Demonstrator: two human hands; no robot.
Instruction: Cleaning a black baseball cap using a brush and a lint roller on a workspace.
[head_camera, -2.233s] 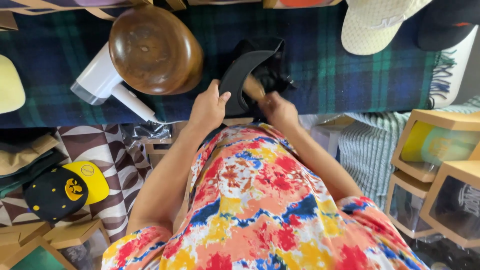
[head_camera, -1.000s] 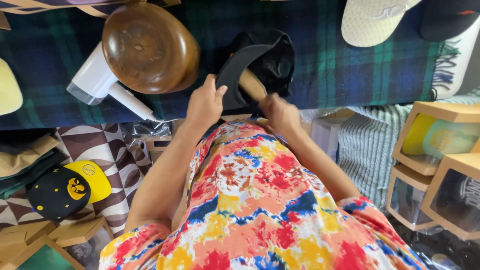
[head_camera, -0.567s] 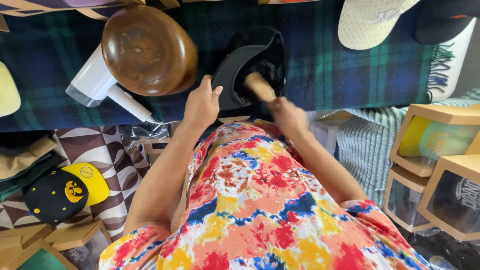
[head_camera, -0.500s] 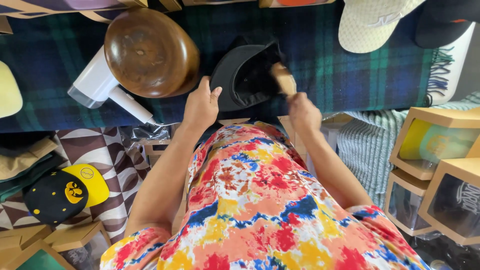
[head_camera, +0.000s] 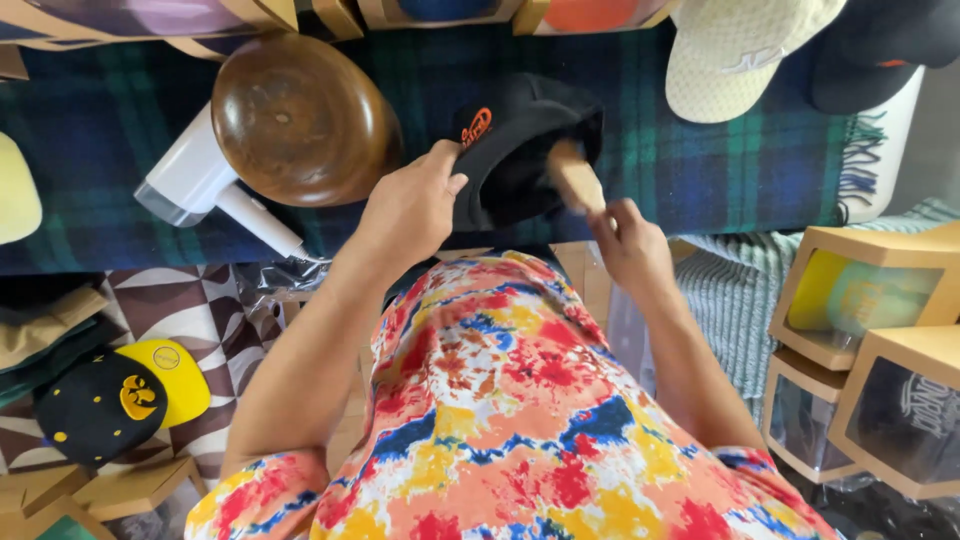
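**Guide:** Two hands are at work, seen from above your head. Going left to right: a pale yellow cap sits at the far left edge of the plaid blanket. Next comes a white hair dryer, and touching it, a rounded brown wooden hat form.

**Operator:** Where is my left hand?

**Guide:** Your left hand is just right of the wooden form. It is closed around the near left edge of the black cap, thumb on top. The cap lies on the blanket with a small orange emblem showing near your fingertips.

**Operator:** And my right hand?

**Guide:** Your right hand is curled narrowly around the lower end of a wooden brush. The brush's long axis runs from your hand up and slightly to the left, and its far end touches the cap's right side. So the cap lies ahead of both hands, between them, with your left hand gripping it and your right reaching it only through the brush.

**Operator:** What lies further right?

**Guide:** Beyond the black cap, well apart from it, a cream cap rests at the blanket's top edge, with a dark cap beside it. Cardboard display boxes stand lower right. A black and yellow cap lies on the floor, lower left.
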